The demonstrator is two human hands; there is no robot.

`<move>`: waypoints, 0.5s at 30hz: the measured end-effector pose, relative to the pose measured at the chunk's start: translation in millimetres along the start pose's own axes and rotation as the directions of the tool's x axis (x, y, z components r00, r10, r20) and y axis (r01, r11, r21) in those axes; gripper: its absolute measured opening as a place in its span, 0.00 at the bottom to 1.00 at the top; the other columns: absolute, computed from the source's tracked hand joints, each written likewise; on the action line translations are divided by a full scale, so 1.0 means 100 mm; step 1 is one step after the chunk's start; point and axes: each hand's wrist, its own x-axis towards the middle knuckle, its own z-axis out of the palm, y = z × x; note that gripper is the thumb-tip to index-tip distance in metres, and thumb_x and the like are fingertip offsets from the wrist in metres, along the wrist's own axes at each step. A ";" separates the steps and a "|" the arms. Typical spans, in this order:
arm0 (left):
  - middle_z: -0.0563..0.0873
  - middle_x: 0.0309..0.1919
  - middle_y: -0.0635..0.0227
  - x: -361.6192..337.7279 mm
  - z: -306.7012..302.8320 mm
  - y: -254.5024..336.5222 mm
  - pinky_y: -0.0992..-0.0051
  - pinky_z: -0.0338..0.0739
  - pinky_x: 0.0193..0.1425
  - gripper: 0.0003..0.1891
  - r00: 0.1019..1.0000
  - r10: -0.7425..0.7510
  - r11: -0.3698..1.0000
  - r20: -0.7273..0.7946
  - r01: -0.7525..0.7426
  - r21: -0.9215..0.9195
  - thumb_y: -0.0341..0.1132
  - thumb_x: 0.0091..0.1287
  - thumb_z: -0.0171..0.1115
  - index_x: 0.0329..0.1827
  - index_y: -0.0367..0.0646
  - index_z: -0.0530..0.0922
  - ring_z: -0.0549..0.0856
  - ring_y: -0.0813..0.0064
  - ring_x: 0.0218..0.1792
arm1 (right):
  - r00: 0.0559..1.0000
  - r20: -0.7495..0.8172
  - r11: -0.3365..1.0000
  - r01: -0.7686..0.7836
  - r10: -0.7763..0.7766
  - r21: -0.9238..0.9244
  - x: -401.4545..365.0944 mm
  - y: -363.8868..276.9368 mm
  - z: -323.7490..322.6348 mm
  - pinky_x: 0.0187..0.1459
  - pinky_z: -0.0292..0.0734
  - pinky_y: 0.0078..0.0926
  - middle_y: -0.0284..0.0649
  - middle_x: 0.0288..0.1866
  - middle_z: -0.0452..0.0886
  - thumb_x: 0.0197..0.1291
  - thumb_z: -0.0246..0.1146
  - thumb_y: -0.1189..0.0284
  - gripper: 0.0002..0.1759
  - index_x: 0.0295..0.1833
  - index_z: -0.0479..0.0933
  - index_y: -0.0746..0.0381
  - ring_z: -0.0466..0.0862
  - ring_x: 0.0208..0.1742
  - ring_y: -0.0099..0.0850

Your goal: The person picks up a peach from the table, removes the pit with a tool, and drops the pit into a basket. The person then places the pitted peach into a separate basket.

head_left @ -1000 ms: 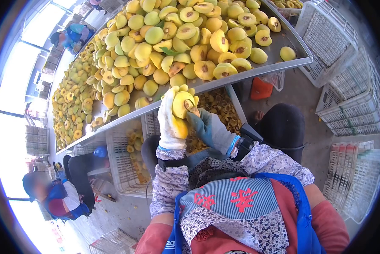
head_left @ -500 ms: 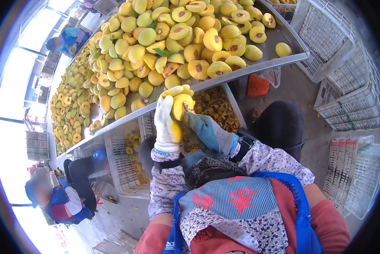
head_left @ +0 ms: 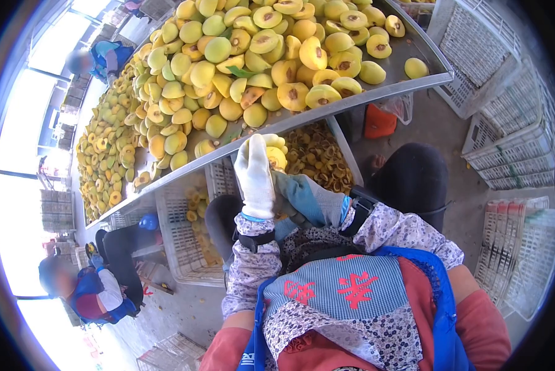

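Note:
My left hand [head_left: 256,176], in a white glove stained yellow, is closed around a yellow peach half [head_left: 277,159]. Only part of the fruit shows between the glove's fingers and edge. Against the lower side of the fruit sits my right hand [head_left: 309,196], in a blue-grey glove, with its fingers curled. Whatever those fingers grip is hidden. Just beyond both hands, a heap of halved yellow peaches [head_left: 228,80] covers the metal table [head_left: 351,102]. Under the hands stands a crate [head_left: 345,148] of cut fruit pieces [head_left: 317,154].
Left of my knees is another white crate [head_left: 177,247] with fruit pieces inside. Stacked white crates [head_left: 506,136] stand to the right, near an orange-red bag [head_left: 379,122]. A seated co-worker [head_left: 104,290] is at lower left, another person [head_left: 107,59] farther up.
My left hand has turned, so its white back covers more of the peach half and less of the fruit shows. My right hand stays close against it. The view has shifted slightly.

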 end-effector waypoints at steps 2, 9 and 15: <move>0.86 0.37 0.61 -0.01 0.01 -0.04 0.74 0.81 0.37 0.17 0.999 0.029 1.000 -0.032 -0.029 -0.003 0.43 0.77 0.53 0.44 0.36 0.81 0.85 0.73 0.35 | 0.999 0.024 0.999 0.025 -0.026 0.048 -0.04 0.00 0.01 0.20 0.66 0.27 0.35 0.23 0.74 0.73 0.46 0.40 0.34 0.40 0.76 0.63 0.71 0.19 0.25; 0.86 0.37 0.63 0.03 -0.01 -0.16 0.75 0.80 0.39 0.17 1.000 -0.016 0.999 -0.027 0.015 -0.028 0.42 0.78 0.51 0.44 0.37 0.81 0.84 0.75 0.36 | 1.000 -0.023 1.000 -0.021 0.021 -0.004 -0.01 0.02 -0.02 0.21 0.66 0.26 0.35 0.23 0.74 0.71 0.45 0.37 0.37 0.40 0.76 0.63 0.70 0.19 0.25; 0.86 0.38 0.66 0.05 0.00 -0.21 0.76 0.79 0.42 0.17 0.999 0.050 0.998 -0.002 -0.050 -0.032 0.42 0.78 0.51 0.46 0.37 0.82 0.82 0.77 0.38 | 0.997 0.073 0.984 -0.041 0.029 0.173 0.08 0.15 -0.09 0.23 0.67 0.26 0.34 0.25 0.74 0.71 0.46 0.38 0.36 0.37 0.76 0.63 0.70 0.22 0.25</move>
